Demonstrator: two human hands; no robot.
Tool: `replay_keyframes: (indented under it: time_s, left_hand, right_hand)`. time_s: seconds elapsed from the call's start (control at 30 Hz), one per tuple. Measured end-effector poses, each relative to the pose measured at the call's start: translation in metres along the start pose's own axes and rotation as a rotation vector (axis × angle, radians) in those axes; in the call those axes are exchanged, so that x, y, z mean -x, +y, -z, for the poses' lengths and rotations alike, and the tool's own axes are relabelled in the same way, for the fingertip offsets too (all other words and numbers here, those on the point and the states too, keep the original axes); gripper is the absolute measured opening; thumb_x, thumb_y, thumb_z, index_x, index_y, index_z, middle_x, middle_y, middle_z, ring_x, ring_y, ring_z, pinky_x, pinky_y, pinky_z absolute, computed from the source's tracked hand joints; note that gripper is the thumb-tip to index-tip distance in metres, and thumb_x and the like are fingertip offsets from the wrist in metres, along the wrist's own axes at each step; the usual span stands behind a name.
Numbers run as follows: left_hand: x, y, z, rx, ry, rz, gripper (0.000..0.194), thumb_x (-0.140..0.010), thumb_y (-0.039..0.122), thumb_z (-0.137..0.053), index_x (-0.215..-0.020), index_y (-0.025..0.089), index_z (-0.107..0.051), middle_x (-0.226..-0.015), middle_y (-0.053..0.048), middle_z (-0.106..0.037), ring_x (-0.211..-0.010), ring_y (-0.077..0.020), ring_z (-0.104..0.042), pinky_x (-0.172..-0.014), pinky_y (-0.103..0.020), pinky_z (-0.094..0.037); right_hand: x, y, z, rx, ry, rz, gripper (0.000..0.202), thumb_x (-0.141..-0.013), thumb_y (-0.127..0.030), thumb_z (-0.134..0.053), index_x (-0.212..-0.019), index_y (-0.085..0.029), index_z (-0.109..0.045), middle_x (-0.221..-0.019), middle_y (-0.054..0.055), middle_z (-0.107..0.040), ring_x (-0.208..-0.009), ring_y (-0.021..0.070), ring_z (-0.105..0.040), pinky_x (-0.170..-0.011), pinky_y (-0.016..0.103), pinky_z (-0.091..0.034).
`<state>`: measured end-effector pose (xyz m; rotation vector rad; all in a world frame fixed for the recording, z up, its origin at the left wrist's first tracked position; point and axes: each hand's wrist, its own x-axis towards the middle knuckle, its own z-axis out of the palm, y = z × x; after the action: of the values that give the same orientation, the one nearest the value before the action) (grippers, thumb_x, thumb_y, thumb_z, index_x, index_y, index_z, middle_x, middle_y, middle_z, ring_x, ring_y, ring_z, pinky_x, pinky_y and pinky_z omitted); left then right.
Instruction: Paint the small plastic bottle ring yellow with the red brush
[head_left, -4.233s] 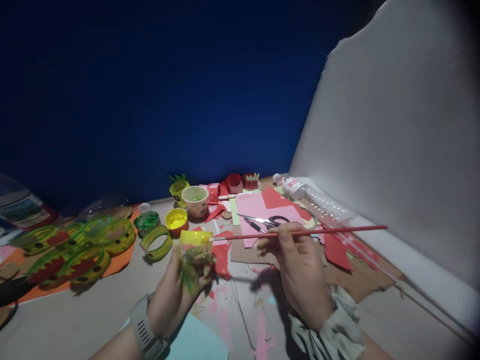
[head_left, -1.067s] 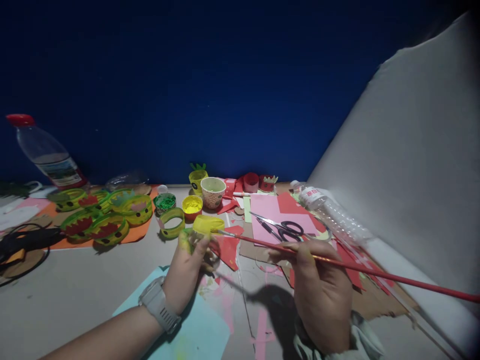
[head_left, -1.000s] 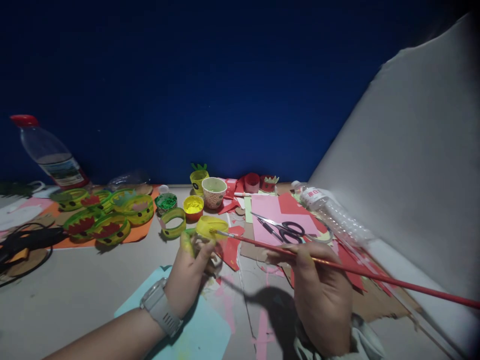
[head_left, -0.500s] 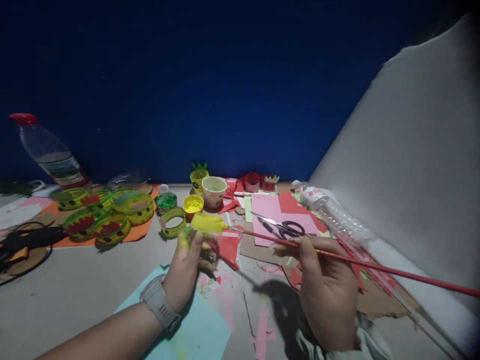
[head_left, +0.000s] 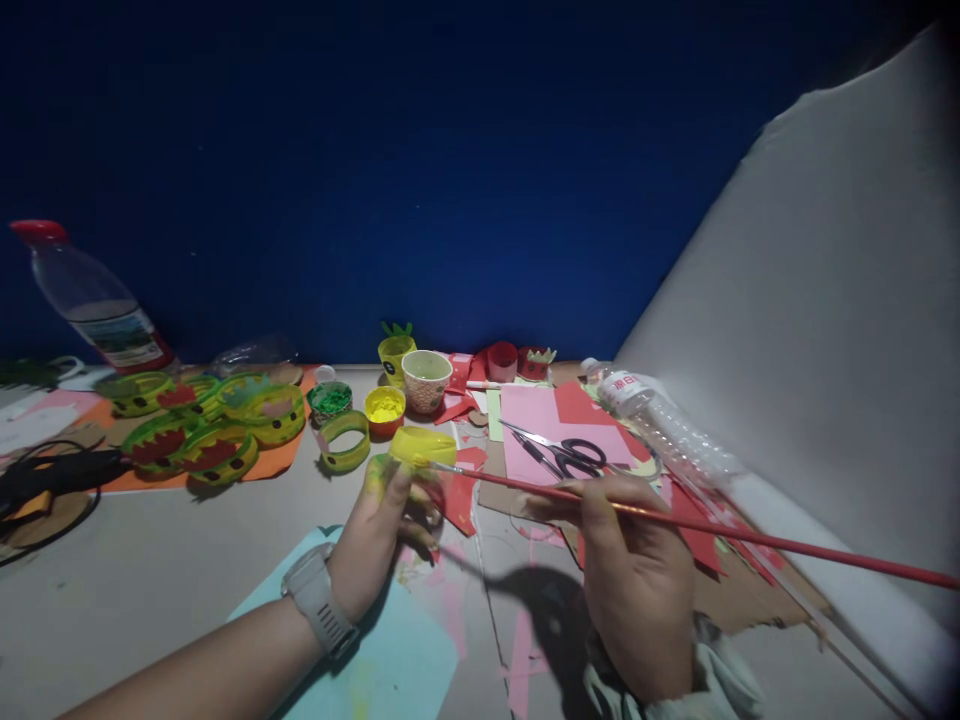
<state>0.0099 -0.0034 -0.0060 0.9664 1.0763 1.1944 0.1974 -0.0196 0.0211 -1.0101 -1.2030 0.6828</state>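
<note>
My left hand (head_left: 386, 510), smudged with green and yellow paint and wearing a grey watch (head_left: 319, 600), grips a yellow-painted ring (head_left: 426, 444) by its near side. A long red paintbrush (head_left: 675, 517) is pinched in my right hand (head_left: 637, 580). Its bristles touch the ring's near wall close to my left thumb. Just behind the ring stand a small cup of yellow paint (head_left: 385, 407) and a cup of green paint (head_left: 330, 400). A green-and-yellow ring (head_left: 345, 442) lies to the left of my left hand.
Several decorated green rings (head_left: 217, 455) rest on orange paper (head_left: 281, 460) at left, by a tilted red-capped bottle (head_left: 112, 325). Black scissors (head_left: 570, 455) lie on pink paper (head_left: 525, 405). A patterned paper cup (head_left: 427, 383) stands behind; a clear bottle (head_left: 667, 425) lies at right. Blue paper (head_left: 397, 640) lies in front.
My right hand has moved left, bringing the brush tip onto the ring's near wall. In my left hand the ring has turned, so its opening shows more.
</note>
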Motion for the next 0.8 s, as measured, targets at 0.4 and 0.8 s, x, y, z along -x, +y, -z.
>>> replay_keyframes:
  time_s: [0.4,0.8]
  left_hand:
    - [-0.0045,-0.0024,0.0024,0.053,0.147,-0.021,0.055,-0.076,0.069,-0.043,-0.099,0.019,-0.045,-0.068,0.0,-0.058,-0.048,-0.0159,-0.058,-0.041,-0.031,-0.052]
    - [-0.0071,-0.0019,0.0016,0.068,0.074,0.071,0.065,-0.074,0.073,-0.04,-0.099,0.015,-0.054,-0.066,-0.002,-0.056,-0.046,-0.0143,-0.056,-0.042,-0.03,-0.051]
  right_hand:
    - [-0.0053,-0.0028,0.0033,0.188,0.113,0.087,0.012,-0.086,-0.028,-0.056,-0.078,-0.02,-0.056,-0.068,-0.003,-0.067,-0.065,0.0096,-0.067,-0.065,0.021,-0.056]
    - [-0.0008,-0.0029,-0.0018,0.105,0.062,0.052,0.011,-0.087,-0.029,-0.055,-0.079,-0.02,-0.054,-0.067,-0.004,-0.065,-0.06,0.0094,-0.066,-0.06,0.022,-0.058]
